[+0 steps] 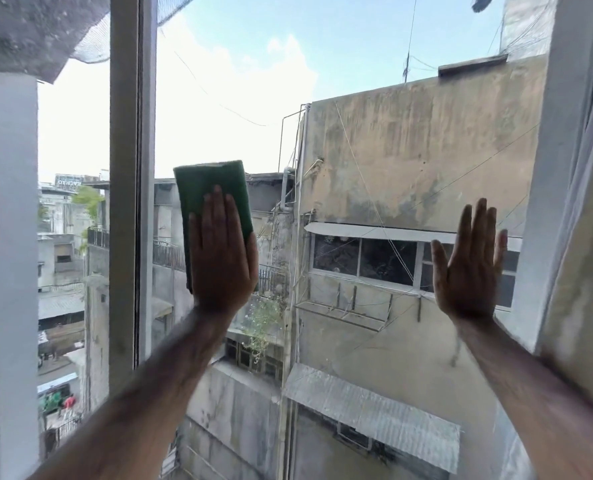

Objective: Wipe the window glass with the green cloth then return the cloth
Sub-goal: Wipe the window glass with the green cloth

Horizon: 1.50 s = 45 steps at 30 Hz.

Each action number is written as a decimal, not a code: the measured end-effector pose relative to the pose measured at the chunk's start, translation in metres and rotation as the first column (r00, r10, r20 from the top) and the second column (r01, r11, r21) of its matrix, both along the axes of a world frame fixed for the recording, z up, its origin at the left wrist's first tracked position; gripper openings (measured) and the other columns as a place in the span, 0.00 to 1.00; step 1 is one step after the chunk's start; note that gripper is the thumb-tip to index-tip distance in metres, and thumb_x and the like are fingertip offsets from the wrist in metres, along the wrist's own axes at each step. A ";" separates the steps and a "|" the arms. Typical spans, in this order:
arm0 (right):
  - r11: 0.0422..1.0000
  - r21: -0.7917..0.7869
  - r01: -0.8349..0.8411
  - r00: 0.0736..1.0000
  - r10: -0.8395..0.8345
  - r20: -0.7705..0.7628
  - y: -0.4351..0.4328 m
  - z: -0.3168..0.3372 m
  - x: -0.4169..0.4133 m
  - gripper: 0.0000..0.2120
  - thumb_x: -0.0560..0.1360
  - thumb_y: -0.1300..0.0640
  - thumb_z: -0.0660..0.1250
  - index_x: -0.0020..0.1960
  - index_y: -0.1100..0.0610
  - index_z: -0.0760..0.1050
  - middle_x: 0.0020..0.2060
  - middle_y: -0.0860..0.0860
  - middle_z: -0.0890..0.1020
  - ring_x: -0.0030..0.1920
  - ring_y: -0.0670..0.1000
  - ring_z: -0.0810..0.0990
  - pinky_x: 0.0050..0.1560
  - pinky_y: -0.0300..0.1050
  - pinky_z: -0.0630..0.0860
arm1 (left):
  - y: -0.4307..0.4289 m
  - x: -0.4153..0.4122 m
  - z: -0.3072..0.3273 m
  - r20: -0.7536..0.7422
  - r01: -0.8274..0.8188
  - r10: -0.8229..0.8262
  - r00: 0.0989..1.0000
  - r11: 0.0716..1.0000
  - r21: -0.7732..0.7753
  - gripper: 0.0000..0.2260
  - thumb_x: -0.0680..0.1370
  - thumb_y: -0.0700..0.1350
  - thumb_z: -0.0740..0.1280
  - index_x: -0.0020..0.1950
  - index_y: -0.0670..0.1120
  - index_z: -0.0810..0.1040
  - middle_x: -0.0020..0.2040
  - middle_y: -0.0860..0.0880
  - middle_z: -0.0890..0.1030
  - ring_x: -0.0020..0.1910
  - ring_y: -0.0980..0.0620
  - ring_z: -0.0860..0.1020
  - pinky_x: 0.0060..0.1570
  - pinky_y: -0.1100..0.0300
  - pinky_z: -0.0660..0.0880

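Note:
A folded green cloth (207, 183) lies flat against the window glass (374, 150), left of centre. My left hand (223, 258) presses it to the pane with fingers together, covering its lower half. My right hand (468, 268) rests flat on the glass near the right frame, fingers spread, holding nothing. Both forearms reach up from the bottom of the view.
A grey vertical window frame (132, 202) stands just left of the cloth. A white curtain (586, 209) hangs along the right edge beside my right hand. Beyond the glass are weathered buildings (409, 140), wires and a street far below.

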State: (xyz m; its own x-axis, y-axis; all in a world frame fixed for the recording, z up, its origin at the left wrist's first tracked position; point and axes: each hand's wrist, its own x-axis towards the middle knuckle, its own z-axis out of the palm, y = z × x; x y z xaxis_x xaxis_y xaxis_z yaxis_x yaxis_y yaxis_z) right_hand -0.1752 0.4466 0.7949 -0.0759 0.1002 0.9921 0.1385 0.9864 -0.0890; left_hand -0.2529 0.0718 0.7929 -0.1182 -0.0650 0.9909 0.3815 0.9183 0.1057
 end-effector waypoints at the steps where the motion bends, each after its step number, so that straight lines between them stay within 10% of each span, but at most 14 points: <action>1: 1.000 0.003 0.004 1.000 -0.004 -0.006 0.001 0.001 0.000 0.36 0.88 0.38 0.44 0.88 0.60 0.47 0.88 0.59 0.51 0.89 0.59 0.49 0.87 0.66 0.51 | 0.005 0.001 -0.017 -0.014 0.014 -0.015 1.000 0.995 -0.100 0.29 0.86 0.49 0.60 0.82 0.34 0.58 0.83 0.34 0.60 0.83 0.37 0.58 0.81 0.36 0.59; 7: 1.000 0.022 0.018 1.000 -0.017 -0.019 0.001 0.001 0.000 0.35 0.89 0.40 0.46 0.88 0.61 0.48 0.88 0.60 0.51 0.89 0.59 0.50 0.87 0.66 0.52 | -0.047 -0.003 -0.110 -0.011 -0.012 0.007 1.000 0.897 -0.443 0.30 0.84 0.51 0.62 0.81 0.34 0.61 0.82 0.34 0.61 0.82 0.36 0.61 0.78 0.33 0.64; 15: 1.000 0.016 0.025 1.000 -0.024 -0.019 0.007 -0.001 -0.001 0.36 0.89 0.39 0.45 0.88 0.60 0.47 0.88 0.59 0.51 0.89 0.58 0.49 0.87 0.64 0.49 | -0.027 -0.013 0.035 0.051 -0.056 0.045 0.998 0.972 0.227 0.28 0.88 0.51 0.48 0.84 0.36 0.52 0.85 0.36 0.55 0.85 0.40 0.54 0.83 0.41 0.52; 25: 0.999 0.029 0.026 0.999 -0.025 -0.034 0.005 0.002 -0.004 0.35 0.89 0.40 0.47 0.88 0.59 0.46 0.88 0.59 0.50 0.89 0.58 0.48 0.87 0.65 0.50 | -0.018 0.006 -0.160 0.113 0.082 -0.036 0.993 0.900 -0.428 0.30 0.84 0.52 0.60 0.81 0.37 0.62 0.84 0.38 0.59 0.83 0.39 0.59 0.74 0.33 0.69; 32: 0.999 0.022 0.028 0.999 -0.027 -0.042 0.001 -0.001 -0.008 0.35 0.89 0.40 0.47 0.88 0.59 0.45 0.88 0.58 0.50 0.89 0.57 0.48 0.87 0.64 0.49 | -0.040 -0.014 -0.010 0.115 0.021 -0.054 0.992 0.962 0.271 0.29 0.87 0.50 0.53 0.83 0.35 0.52 0.84 0.35 0.55 0.84 0.37 0.55 0.82 0.38 0.56; 35: 0.999 0.024 0.040 0.998 -0.039 -0.049 0.003 0.001 -0.008 0.35 0.89 0.41 0.46 0.88 0.60 0.47 0.88 0.59 0.51 0.89 0.58 0.49 0.88 0.63 0.49 | -0.006 -0.010 0.047 0.068 -0.010 -0.013 0.998 0.945 0.327 0.28 0.88 0.51 0.48 0.83 0.36 0.54 0.85 0.38 0.57 0.84 0.40 0.56 0.82 0.40 0.56; 40: 0.998 0.032 0.056 0.997 -0.054 -0.063 0.007 0.002 -0.007 0.34 0.89 0.40 0.47 0.88 0.60 0.48 0.88 0.60 0.52 0.89 0.58 0.50 0.88 0.63 0.50 | 0.072 0.004 -0.013 -0.114 0.057 -0.090 0.989 0.962 -0.267 0.28 0.87 0.50 0.56 0.83 0.38 0.58 0.84 0.38 0.59 0.85 0.41 0.56 0.83 0.39 0.54; 45: 0.999 0.026 0.047 0.997 -0.045 -0.055 0.006 0.001 -0.006 0.35 0.89 0.40 0.47 0.88 0.60 0.48 0.88 0.59 0.52 0.89 0.58 0.50 0.87 0.64 0.51 | 0.000 -0.007 -0.107 -0.114 -0.082 -0.012 0.993 0.616 -0.784 0.31 0.86 0.55 0.58 0.84 0.40 0.56 0.85 0.39 0.56 0.85 0.40 0.55 0.80 0.38 0.60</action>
